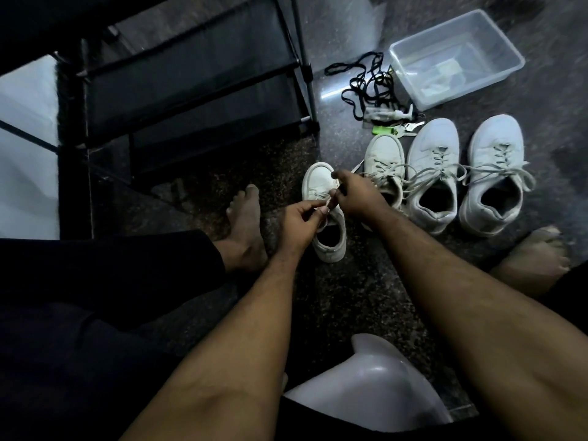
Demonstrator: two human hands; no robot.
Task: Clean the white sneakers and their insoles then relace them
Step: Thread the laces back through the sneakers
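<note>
White lace [327, 203] is pinched by both the left hand [297, 226] and right hand [358, 197] over a small sneaker [318, 183] at frame centre, apparently for relacing.

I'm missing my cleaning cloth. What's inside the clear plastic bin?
Inside the clear plastic bin lie a few pale, flat, blurry pieces on the bottom. Whether one is a cloth can't be told.

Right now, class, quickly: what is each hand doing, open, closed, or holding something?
Left hand: closed, pinching the lace of the nearest sneaker.
Right hand: closed, pinching the same lace above that sneaker.
</note>
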